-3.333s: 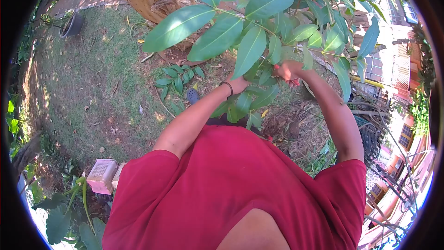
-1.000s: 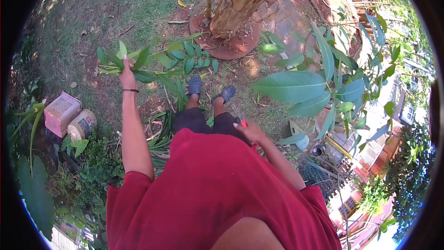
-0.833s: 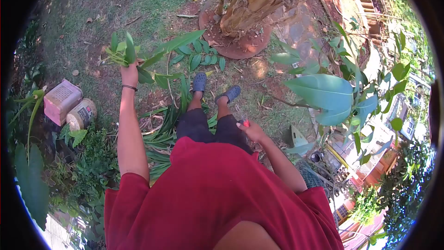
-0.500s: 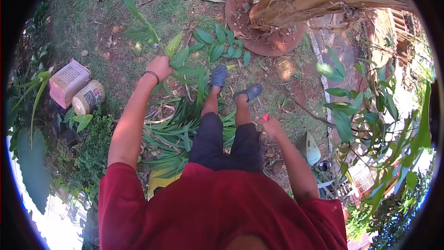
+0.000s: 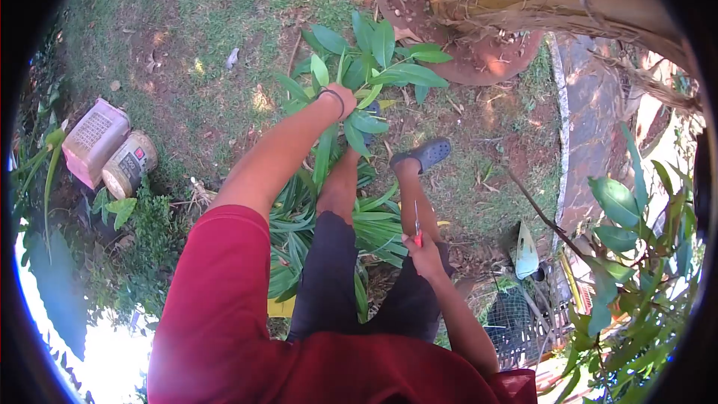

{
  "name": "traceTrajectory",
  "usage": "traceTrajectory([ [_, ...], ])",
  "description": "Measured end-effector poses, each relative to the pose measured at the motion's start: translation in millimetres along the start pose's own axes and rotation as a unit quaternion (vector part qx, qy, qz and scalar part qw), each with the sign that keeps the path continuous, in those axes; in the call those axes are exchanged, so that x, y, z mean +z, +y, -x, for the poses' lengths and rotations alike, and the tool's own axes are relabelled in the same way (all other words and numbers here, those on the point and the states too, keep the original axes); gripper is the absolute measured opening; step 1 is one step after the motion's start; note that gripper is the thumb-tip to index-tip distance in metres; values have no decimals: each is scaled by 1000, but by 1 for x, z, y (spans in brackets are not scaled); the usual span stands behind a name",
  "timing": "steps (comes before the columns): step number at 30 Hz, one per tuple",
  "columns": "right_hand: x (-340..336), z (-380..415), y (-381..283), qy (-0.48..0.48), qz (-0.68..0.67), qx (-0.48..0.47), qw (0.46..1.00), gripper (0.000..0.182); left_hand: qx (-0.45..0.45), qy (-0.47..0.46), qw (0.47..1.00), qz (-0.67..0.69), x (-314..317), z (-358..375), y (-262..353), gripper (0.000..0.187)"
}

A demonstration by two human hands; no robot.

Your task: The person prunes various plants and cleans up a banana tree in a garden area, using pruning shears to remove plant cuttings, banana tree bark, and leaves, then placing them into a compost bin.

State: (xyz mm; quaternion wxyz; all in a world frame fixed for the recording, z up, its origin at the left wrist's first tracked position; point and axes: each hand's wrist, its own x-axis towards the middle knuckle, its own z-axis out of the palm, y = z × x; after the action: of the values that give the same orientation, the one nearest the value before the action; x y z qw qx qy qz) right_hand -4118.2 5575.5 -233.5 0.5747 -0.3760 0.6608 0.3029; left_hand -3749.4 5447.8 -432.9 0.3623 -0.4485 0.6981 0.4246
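My left hand (image 5: 341, 102) is closed around the stems of a leafy green cutting (image 5: 383, 43), whose broad leaves fan out above and right of the fist. The leaves cover part of one blue clog. Lower down, by my knee, my right hand (image 5: 425, 257) grips small red-handled scissors (image 5: 418, 238) with thin metal blades pointing away from me. The blades look nearly together. Long strap-like green leaves (image 5: 374, 230) lie heaped on the ground between and beside my legs.
A pinkish container (image 5: 96, 142) and a labelled tub (image 5: 129, 164) stand at the left. A tree trunk (image 5: 538, 4) rises from a round reddish base (image 5: 479, 60) at upper right. Leafy branches (image 5: 617, 213) reach in from the right, near a paved path (image 5: 587, 105).
My left hand has moved right with the cutting, in front of the leaves by my foot. My right hand has moved left and down, and the scissors' blades now show. The view has shifted.
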Motion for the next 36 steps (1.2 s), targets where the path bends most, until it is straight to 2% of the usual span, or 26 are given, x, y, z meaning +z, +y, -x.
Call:
traceTrajectory([
  [2,8,-17,-6,-21,-90,13,996,43,-32,18,997,63,19,-44,0,25],
  [4,25,-46,8,-34,-141,11,989,40,-35,-5,995,96,20,-61,-4,25],
  [6,39,-61,18,-48,-191,11,980,37,-100,45,978,175,28,-76,-6,25],
  [10,58,-81,21,-73,-227,-5,971,36,-144,57,968,199,37,-92,-32,26],
  [12,69,-90,29,-83,-228,0,970,36,-171,99,967,163,37,-105,-46,28],
  [13,75,-96,36,-94,-236,21,967,36,-186,78,967,155,34,-116,-50,34],
  [14,81,-102,42,-106,-243,42,963,36,-187,77,967,154,32,-128,-51,34],
  [16,83,-108,43,-110,-225,54,967,36,-174,150,958,174,28,-151,-50,31],
  [18,81,-116,42,-112,-205,66,970,37,-166,145,958,186,22,-176,-47,33],
  [20,74,-118,36,-129,-255,42,957,36,-167,152,949,221,17,-199,-39,34],
  [22,57,-118,19,-137,-263,66,953,35,-172,148,949,219,15,-223,-32,37],
  [24,54,-123,23,-166,-336,108,921,34,-169,155,947,223,19,-247,-28,53],
  [30,43,-130,24,-176,-321,98,925,32,-202,182,930,249,31,-288,-8,51],
  [32,40,-130,23,-184,-319,105,924,32,-195,194,926,260,40,-296,0,45],
  [33,38,-130,24,-186,-316,110,924,32,-199,206,920,266,45,-297,6,36],
  [36,35,-131,26,-201,-315,99,922,32,-204,196,926,250,51,-296,12,31],
])
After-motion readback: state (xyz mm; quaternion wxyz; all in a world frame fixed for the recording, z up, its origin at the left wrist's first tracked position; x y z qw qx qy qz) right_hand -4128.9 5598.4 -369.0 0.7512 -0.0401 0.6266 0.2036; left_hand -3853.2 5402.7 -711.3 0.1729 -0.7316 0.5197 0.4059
